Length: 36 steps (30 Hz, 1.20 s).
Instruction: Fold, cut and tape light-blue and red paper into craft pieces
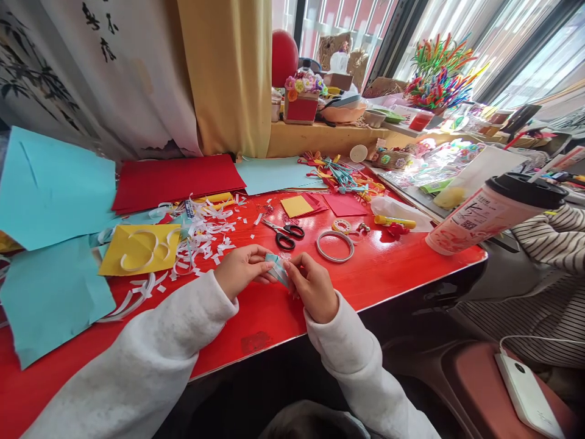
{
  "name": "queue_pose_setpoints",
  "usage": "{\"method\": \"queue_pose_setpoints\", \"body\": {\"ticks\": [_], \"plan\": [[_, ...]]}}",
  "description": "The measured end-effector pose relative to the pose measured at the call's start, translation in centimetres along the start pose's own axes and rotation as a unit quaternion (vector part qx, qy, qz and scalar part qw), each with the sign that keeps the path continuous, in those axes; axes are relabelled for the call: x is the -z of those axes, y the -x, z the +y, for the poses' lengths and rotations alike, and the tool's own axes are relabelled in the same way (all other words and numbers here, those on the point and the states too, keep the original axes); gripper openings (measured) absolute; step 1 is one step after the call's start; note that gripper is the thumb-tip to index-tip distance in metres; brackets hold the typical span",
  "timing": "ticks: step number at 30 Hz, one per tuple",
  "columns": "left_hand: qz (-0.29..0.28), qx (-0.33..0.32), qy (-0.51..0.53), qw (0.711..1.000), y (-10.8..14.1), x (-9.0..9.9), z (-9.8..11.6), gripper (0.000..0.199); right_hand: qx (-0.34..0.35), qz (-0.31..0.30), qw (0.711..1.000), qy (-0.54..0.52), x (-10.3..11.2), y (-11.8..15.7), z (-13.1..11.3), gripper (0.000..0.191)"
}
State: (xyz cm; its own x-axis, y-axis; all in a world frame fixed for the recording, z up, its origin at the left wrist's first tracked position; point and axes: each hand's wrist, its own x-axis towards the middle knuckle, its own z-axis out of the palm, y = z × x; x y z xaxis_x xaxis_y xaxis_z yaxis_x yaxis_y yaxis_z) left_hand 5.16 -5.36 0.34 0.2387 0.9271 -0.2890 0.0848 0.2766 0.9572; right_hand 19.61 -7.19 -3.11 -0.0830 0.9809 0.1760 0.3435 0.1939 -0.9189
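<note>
My left hand [245,268] pinches the left end of a small light-blue folded paper piece [278,270] above the red table [365,283]. The fingers of my right hand [315,286] close on the paper's right side. Just beyond my hands lie black-handled scissors [286,236], their blades pointing to the upper left. A silvery ring of tape [335,246] lies to the right of the scissors, with a smaller yellow-edged roll [341,226] behind it.
White paper scraps [205,235], a yellow sheet [159,249] and blue sheets [55,292] cover the left side. Behind are red sheets [178,180]. A large cup [493,213] stands at the right, near a person's striped sleeve [555,238].
</note>
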Motion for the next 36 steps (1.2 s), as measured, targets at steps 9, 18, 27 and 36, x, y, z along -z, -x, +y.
{"method": "queue_pose_setpoints", "body": {"ticks": [9,18,27,36], "plan": [[-0.02,-0.024,-0.012,0.999,-0.1,0.0,-0.2,0.012,0.011,0.009,0.999,0.039,0.0,-0.1,-0.3,0.021],[0.004,-0.063,-0.053,0.997,0.1,-0.3,-0.4,0.021,0.03,0.02,0.998,0.054,-0.1,-0.1,-0.3,0.021],[0.025,-0.11,-0.095,0.989,-0.1,-0.5,-1.3,0.02,0.017,0.024,0.996,0.088,-0.2,-0.2,-0.1,0.022],[0.013,-0.118,-0.087,0.989,-0.1,-0.3,-1.2,0.019,-0.018,0.034,0.996,0.086,-0.3,-0.4,0.3,0.028]]}}
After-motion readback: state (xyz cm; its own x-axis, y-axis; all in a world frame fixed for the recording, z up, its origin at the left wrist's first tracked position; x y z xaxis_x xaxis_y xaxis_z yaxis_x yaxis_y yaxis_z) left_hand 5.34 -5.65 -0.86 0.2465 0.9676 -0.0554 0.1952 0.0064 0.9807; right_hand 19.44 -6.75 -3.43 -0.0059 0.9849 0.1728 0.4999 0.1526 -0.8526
